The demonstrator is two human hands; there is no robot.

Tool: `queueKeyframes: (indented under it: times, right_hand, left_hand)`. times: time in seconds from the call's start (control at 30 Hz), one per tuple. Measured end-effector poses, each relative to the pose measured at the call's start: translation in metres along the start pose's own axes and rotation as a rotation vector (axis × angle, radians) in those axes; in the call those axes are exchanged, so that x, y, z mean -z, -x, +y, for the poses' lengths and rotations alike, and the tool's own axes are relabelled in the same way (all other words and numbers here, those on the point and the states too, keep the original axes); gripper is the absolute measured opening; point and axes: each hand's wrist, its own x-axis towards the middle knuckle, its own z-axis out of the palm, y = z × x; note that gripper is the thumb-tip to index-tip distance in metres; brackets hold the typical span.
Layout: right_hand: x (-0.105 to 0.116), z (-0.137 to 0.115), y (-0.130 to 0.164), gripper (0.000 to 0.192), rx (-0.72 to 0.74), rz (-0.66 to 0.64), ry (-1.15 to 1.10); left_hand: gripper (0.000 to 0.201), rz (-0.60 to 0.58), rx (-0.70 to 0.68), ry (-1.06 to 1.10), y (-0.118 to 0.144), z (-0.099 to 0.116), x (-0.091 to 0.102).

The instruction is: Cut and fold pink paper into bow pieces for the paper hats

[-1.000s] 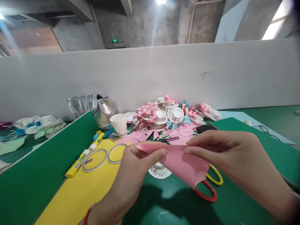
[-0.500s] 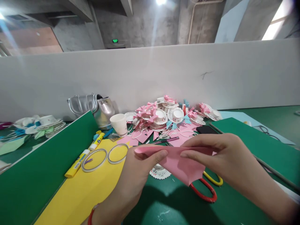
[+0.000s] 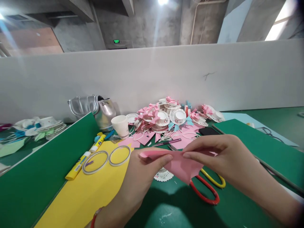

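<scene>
Pink paper (image 3: pixel 180 166), creased and doubled along its top edge, is held up in both hands above the scissors (image 3: pixel 211 202); one lower corner points down at their red loop. Can't tell if it touches. L hand (image 3: pixel 142 172) is closed on the paper's left end, thumb flat on top, fingers curled behind & partly hidden, no visible gap. R hand (image 3: pixel 220 155) has thumb & forefinger tips pinched tight on the paper's upper edge; its other fingers are bent, mostly out of sight. A red bracelet (image 3: pixel 93 218) circles the L wrist.

Scissors lie on a green tabletop (image 3: pixel 163 215), red & yellow loops toward the wearer, w/ most of the blades hidden. Just L of the scissors' loops: a white fringed paper piece (image 3: pixel 163 177), partly covered. Beyond the scissors: a craft knife (image 3: pixel 168 142), then a heap of white paper hats (image 3: pixel 162 117) w/ pink & blue bows. Also beyond, a bit R: a dark flat object (image 3: pixel 210 131), poss. a phone. R of the scissors: a green board (image 3: pixel 256 152). Well L of the scissors: a yellow sheet (image 3: pixel 99 190) w/ 2 tape rings (image 3: pixel 118 165) & yellow glue sticks (image 3: pixel 77 167). Far L & beyond the scissors: stacked paper cups (image 3: pixel 120 126) & a silver bag (image 3: pixel 106 110).
</scene>
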Motion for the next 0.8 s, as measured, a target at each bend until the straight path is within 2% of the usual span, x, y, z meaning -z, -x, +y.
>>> queueKeyframes:
  times: [0.23,0.4,0.5,0.67,0.8]
  right_hand:
    - [0.001,0.003,0.000,0.012,-0.041,0.024,-0.026]
    - [0.003,0.004,0.000,0.011,-0.082,-0.010,-0.003]
    - [0.001,0.005,0.000,0.012,-0.089,-0.014,-0.003]
    - [-0.003,0.007,-0.001,0.014,-0.047,0.010,0.040]
    - [-0.004,0.005,-0.001,0.013,-0.032,0.007,0.007]
  left_hand:
    - [0.010,-0.024,0.029,0.104,-0.001,-0.001,0.004]
    - [0.011,-0.030,0.060,0.223,-0.005,-0.007,0.007]
    - [0.009,-0.014,0.052,0.195,-0.006,-0.008,0.007]
    - [0.007,0.049,-0.035,0.071,-0.004,-0.007,0.003]
    - [0.008,0.067,-0.030,0.080,-0.002,-0.008,0.000]
